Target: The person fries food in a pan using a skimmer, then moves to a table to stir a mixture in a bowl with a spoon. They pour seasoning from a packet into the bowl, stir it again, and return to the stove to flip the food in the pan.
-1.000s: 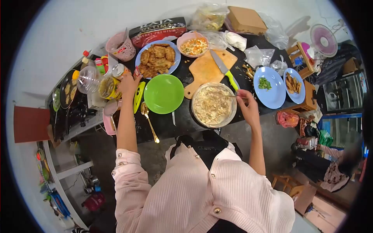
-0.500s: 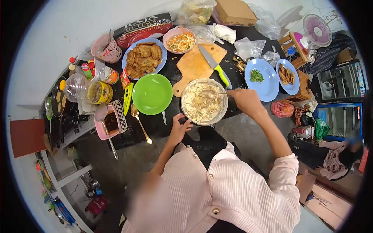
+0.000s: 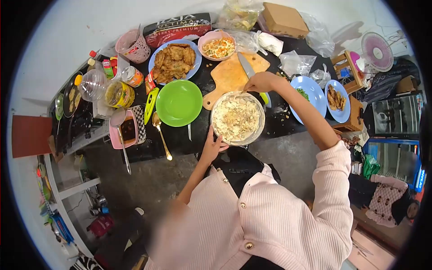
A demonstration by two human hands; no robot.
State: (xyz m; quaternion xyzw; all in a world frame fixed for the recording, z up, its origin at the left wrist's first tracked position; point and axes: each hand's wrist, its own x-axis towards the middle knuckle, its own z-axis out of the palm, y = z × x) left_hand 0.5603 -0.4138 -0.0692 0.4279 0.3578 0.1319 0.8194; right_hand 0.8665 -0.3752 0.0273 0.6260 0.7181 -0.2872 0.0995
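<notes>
A dark worktop point(image 3: 189, 139) runs along a white wall, crowded from end to end. At its left end a frying pan point(image 3: 69, 94) sits on a stove, with a clear plastic bottle point(image 3: 92, 84) and a jar point(image 3: 119, 93) just beside it. A pink container point(image 3: 127, 130) with dark sauce holds a ladle, and a gold spoon point(image 3: 161, 135) lies next to an empty green plate point(image 3: 179, 102). Behind the green plate stands a blue plate of fritters point(image 3: 174, 60), with a pink bowl of chopped vegetables point(image 3: 218, 45) to its right and a pink basket point(image 3: 132, 46) to its left. A wooden cutting board point(image 3: 231, 76) carries a knife point(image 3: 248, 69) with a green handle. Further right are two more blue plates point(image 3: 315, 96), one with chopped greens, the other with fried pieces. Plastic bags and a cardboard box point(image 3: 284, 20) sit against the wall. The floor is bare concrete; a small fan point(image 3: 377, 45) and cluttered shelves fill the room's right side.

The glass bowl point(image 3: 237, 118) stands at the near edge of the worktop, in front of the cutting board and right of the green plate. It is round, clear-walled and filled with a pale, lumpy, creamy mixture.

The left hand point(image 3: 212, 146) rests on the bowl's near rim, fingers curled against its wall. The right hand point(image 3: 260, 82) hovers over the bowl's far rim, fingers bunched together; whether they pinch anything cannot be told.
</notes>
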